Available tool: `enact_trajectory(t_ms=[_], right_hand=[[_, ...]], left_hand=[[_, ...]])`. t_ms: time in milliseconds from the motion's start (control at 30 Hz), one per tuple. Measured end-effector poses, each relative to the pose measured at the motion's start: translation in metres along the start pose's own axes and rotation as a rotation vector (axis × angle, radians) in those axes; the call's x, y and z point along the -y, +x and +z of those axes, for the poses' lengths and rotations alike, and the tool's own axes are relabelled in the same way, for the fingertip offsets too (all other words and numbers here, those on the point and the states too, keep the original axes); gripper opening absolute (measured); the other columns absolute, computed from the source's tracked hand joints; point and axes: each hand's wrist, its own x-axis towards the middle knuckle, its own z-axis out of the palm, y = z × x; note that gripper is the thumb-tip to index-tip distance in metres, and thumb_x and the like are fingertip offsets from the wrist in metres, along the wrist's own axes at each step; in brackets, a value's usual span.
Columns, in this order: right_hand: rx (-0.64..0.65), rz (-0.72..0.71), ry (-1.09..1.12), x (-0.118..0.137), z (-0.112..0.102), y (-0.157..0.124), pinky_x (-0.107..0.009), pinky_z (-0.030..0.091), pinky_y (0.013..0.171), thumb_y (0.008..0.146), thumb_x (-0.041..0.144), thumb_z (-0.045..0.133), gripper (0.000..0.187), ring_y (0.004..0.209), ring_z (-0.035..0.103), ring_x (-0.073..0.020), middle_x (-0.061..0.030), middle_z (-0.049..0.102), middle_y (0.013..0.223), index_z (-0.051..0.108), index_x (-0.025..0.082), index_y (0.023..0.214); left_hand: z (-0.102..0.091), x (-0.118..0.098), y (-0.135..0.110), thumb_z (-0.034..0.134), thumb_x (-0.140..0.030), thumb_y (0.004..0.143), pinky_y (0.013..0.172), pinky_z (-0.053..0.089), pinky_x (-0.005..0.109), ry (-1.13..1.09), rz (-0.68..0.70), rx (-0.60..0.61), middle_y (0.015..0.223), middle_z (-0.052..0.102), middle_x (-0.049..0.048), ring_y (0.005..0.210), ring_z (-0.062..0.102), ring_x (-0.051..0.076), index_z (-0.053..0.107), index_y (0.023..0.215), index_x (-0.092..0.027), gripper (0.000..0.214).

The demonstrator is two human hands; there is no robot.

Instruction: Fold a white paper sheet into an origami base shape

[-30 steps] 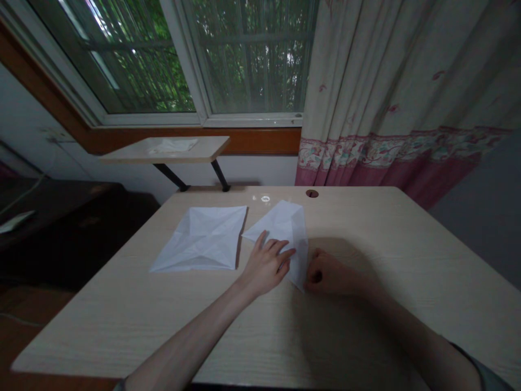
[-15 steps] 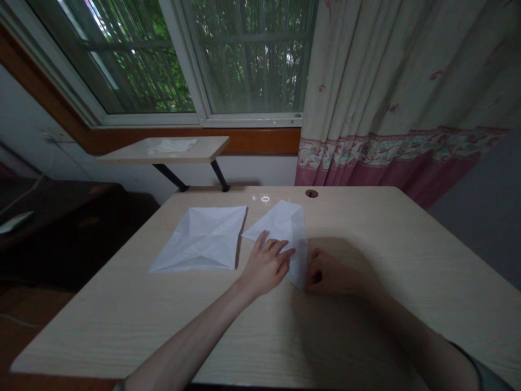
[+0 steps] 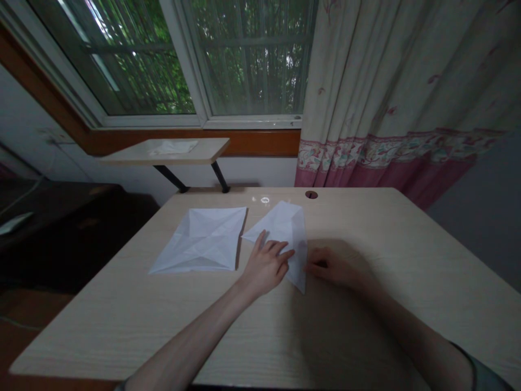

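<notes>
White folded paper (image 3: 285, 228), triangular, creased, flat on the wooden desk (image 3: 366, 228), partly under both hands

Left hand (image 3: 266, 264) flat on folded paper (image 3: 287, 228), right hand (image 3: 331, 267) at its edge, table (image 3: 386, 255)

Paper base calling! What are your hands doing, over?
Left hand flat on folded paper. Right hand at its right edge, grip unclear. Second creased sheet lies apart, further left.

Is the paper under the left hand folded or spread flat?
Folded: the paper shows overlapping layers and a pointed corner; the sheet beside it lies spread.
</notes>
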Motion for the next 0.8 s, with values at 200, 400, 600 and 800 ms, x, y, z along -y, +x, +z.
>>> enact_trajectory(t_ms=[200,400,600,800], right_hand=[[-0.268,0.094,-0.15,-0.008,-0.002,0.001,-0.03,0.043,0.061,0.095,0.039,0.049,0.037,0.062,0.058,-0.0176,-0.0023,0.067,0.066,0.065,0.022,0.067],[-0.449,0.111,-0.166,-0.013,-0.006,0.006,-0.032,0.049,0.07,0.097,0.034,0.047,0.034,0.075,0.063,-0.0195,-0.0049,0.067,0.078,0.065,0.023,0.071],[-0.416,0.142,-0.228,-0.01,-0.005,0.006,-0.03,0.047,0.069,0.098,0.031,0.047,0.036,0.073,0.062,-0.0179,-0.0042,0.066,0.078,0.063,0.023,0.067],[-0.417,0.204,-0.315,-0.012,-0.002,0.008,-0.03,0.045,0.065,0.094,0.027,0.051,0.033,0.069,0.06,-0.0181,-0.0034,0.064,0.072,0.059,0.023,0.062]], left_hand=[[0.005,0.003,-0.002,0.056,-0.022,0.091,0.122,0.009,0.059,-0.002,0.023,-0.023,0.132,0.065,0.0029,0.118,0.059,0.024,0.066,0.125,-0.03,0.036],[0.007,0.003,-0.002,0.054,-0.024,0.093,0.122,0.011,0.059,0.011,0.041,-0.05,0.13,0.066,0.0042,0.118,0.059,0.024,0.065,0.127,-0.029,0.035],[0.006,0.002,-0.002,0.054,-0.023,0.093,0.121,0.013,0.06,0.015,0.037,-0.031,0.131,0.066,0.005,0.118,0.059,0.025,0.064,0.127,-0.028,0.036],[0.006,0.002,-0.002,0.054,-0.022,0.093,0.121,0.015,0.058,-0.025,0.048,-0.05,0.128,0.067,0.0047,0.116,0.06,0.024,0.065,0.124,-0.026,0.033]])
